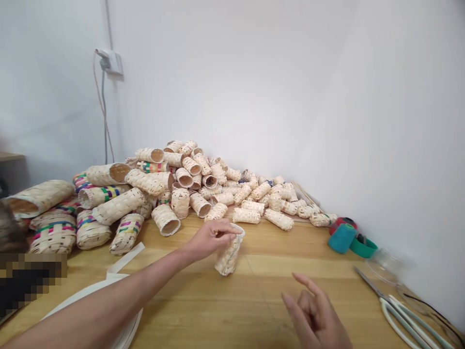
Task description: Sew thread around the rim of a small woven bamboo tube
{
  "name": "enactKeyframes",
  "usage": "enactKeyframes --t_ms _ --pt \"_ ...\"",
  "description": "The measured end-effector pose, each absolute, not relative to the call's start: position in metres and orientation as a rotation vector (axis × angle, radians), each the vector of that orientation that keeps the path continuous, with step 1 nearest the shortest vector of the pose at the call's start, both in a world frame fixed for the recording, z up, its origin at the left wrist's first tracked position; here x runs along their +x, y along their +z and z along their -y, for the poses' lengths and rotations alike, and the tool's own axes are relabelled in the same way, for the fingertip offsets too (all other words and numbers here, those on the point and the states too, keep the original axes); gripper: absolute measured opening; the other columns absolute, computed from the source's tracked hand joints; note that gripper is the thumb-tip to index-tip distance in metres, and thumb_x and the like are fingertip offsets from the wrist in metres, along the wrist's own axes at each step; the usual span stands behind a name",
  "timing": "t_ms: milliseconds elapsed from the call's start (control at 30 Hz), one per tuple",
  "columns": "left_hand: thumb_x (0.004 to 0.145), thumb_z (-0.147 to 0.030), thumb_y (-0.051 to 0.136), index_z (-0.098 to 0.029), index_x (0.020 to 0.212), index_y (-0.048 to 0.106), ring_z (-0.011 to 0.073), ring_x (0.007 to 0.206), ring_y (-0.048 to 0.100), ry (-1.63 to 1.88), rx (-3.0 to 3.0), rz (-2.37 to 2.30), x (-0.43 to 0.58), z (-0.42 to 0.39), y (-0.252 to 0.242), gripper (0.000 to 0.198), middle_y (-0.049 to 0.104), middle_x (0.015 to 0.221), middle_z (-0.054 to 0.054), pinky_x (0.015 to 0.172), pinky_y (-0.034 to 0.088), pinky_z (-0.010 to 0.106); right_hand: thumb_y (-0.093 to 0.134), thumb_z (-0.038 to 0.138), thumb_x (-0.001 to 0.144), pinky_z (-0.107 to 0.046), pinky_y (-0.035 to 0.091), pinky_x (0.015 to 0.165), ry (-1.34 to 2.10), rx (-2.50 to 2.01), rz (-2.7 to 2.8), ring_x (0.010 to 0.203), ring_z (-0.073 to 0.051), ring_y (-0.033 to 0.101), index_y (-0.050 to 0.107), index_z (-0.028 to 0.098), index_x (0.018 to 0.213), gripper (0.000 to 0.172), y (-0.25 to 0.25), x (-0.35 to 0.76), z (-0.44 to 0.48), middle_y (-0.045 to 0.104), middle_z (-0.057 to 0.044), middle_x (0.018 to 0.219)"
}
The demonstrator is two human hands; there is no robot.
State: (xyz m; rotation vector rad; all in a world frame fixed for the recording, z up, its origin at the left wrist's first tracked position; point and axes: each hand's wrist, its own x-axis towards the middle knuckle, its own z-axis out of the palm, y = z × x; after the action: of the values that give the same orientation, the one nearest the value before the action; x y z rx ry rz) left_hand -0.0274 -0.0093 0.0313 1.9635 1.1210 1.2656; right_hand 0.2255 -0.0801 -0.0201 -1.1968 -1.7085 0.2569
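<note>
My left hand (209, 240) pinches the white-edged rim of a small woven basket (228, 260). The basket is a pale tube of flat strips and stands slightly tilted over the wooden table (203, 305); whether its base touches the wood I cannot tell. At the lower right, my right hand (316, 312) has thumb and index finger apart, with nothing visible between them. Its other fingers curl in, partly hidden. A thin, faint thread (259, 281) seems to run from near the basket towards my right hand; its end is not clear.
Woven baskets (183, 177) pile up against the wall, some with coloured bands. On the right lie a teal thread cone (342, 238), a green ring-shaped item (364, 248), a clear plastic item (385, 265) and white-handled scissors (390, 303). A white strip coil (132, 329) lies beneath my left forearm.
</note>
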Motion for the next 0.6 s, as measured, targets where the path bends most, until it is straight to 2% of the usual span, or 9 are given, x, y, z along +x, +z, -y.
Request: enactKeyframes --t_ms 133,267,333,433,500,600 --pt "0.079 -0.026 0.061 -0.014 0.094 0.073 0.0167 0.075 0.058 1.285 1.966 -1.085 -0.027 0.008 0.031 0.023 0.069 0.084 0.008 0.068 0.042 0.026 0.053 0.045 0.082 -0.021 0.042 0.046 0.507 -1.333 1.867 0.046 -0.013 0.050 0.064 0.016 0.108 0.041 -0.019 0.223 0.060 0.042 0.005 0.051" --pt "0.078 -0.023 0.060 -0.014 0.093 0.073 0.0152 0.073 0.058 1.269 1.955 -1.127 -0.026 0.011 0.034 0.022 0.070 0.085 0.007 0.065 0.041 0.025 0.052 0.039 0.082 -0.024 0.045 0.050 0.551 -1.380 1.954 0.050 -0.016 0.054 0.059 0.014 0.119 0.045 -0.017 0.201 0.049 0.050 0.004 0.052" --pt "0.078 -0.023 0.060 -0.015 0.093 0.073 0.0153 0.074 0.058 1.269 1.937 -1.133 -0.026 0.011 0.035 0.022 0.070 0.087 0.007 0.065 0.041 0.024 0.053 0.036 0.082 -0.026 0.046 0.051 0.498 -1.398 1.967 0.050 -0.018 0.056 0.059 0.012 0.119 0.045 -0.017 0.192 0.045 0.054 0.003 0.051" --pt "0.078 -0.022 0.060 -0.016 0.094 0.073 0.0161 0.077 0.059 1.267 1.934 -1.129 -0.027 0.010 0.033 0.022 0.071 0.089 0.007 0.067 0.042 0.025 0.052 0.032 0.085 -0.025 0.049 0.056 0.395 -1.257 1.998 0.059 -0.017 0.062 0.068 0.018 0.094 0.023 -0.018 0.186 0.043 0.065 -0.001 0.064" --pt "0.079 -0.023 0.060 -0.015 0.094 0.073 0.0166 0.077 0.059 1.280 1.940 -1.126 -0.028 0.008 0.031 0.022 0.071 0.087 0.007 0.068 0.042 0.025 0.048 0.029 0.089 -0.023 0.049 0.058 0.262 -1.053 2.017 0.062 -0.016 0.063 0.067 0.020 0.077 0.025 -0.019 0.187 0.048 0.066 -0.002 0.069" --pt "0.079 -0.024 0.060 -0.015 0.094 0.073 0.0167 0.077 0.059 1.296 1.942 -1.122 -0.029 0.006 0.030 0.022 0.070 0.086 0.007 0.069 0.043 0.026 0.047 0.028 0.091 -0.025 0.049 0.057 0.031 -0.835 2.065 0.060 -0.016 0.061 0.066 0.023 0.077 0.025 -0.019 0.196 0.070 0.064 -0.002 0.066"
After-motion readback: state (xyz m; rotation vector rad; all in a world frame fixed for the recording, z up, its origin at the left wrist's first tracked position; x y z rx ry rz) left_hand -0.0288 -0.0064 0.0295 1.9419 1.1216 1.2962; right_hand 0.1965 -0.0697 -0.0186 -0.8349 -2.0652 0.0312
